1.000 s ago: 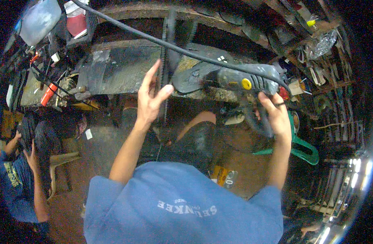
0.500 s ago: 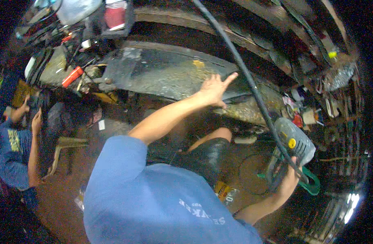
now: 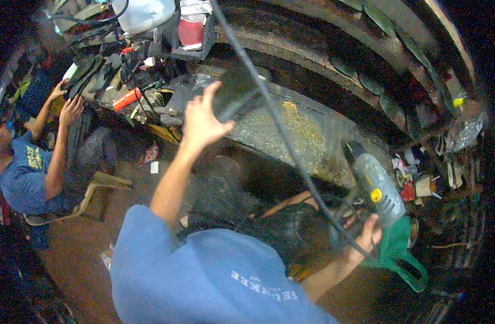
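My left hand [image 3: 203,121] is raised over the near edge of the workbench, its fingers and thumb spread, holding nothing that I can see. Just beyond its fingertips is a dark, blurred shape [image 3: 239,89] whose kind I cannot make out. At the right, my right hand [image 3: 369,235] is closed at the rear of a grey power tool [image 3: 374,175], which has a round yellow mark, vent slots and a dark front end resembling a heat gun's. Part of that grip is hidden. A black cable [image 3: 280,124] slants from the top down to my right hand.
A worn workbench top [image 3: 258,127] spans the middle, with dark shelves [image 3: 312,59] behind. A green plastic stool [image 3: 396,245] stands below the tool. An orange cylinder [image 3: 127,100] and clutter lie at left, where a co-worker [image 3: 29,167] sits handling dark soles. Small items [image 3: 415,178] crowd the right.
My left hand has moved left along the bench. My right hand and the grey tool have swung left together, the tool's dark end now pointing toward the bench. The view has also turned.
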Tool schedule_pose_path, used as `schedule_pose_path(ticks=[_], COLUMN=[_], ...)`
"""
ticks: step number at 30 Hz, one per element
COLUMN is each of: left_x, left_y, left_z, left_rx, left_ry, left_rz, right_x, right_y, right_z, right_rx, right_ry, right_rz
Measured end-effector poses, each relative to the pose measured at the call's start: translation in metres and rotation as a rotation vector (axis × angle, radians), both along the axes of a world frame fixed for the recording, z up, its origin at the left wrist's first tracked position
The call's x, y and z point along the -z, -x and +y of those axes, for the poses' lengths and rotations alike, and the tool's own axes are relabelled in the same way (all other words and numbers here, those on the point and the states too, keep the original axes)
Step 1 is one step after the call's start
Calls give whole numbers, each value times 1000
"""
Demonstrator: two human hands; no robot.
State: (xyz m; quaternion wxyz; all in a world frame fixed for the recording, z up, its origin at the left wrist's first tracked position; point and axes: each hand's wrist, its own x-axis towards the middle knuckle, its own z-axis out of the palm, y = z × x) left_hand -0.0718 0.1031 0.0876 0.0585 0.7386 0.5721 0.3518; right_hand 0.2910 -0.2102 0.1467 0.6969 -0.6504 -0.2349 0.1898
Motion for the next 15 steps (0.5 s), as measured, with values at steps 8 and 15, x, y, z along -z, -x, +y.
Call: schedule_pose_path(ticks=[8, 15], left_x=[1, -110], left_y=[16, -142], left_z=[24, 22], left_rx=[-188, 490], left_ry=[-62, -513], left_rz=[594, 134], right_x=[12, 4], right_y=[-9, -17], right_z=[10, 0], right_rx=[-194, -124], right_ry=[-35, 30], right_rz=[85, 26])
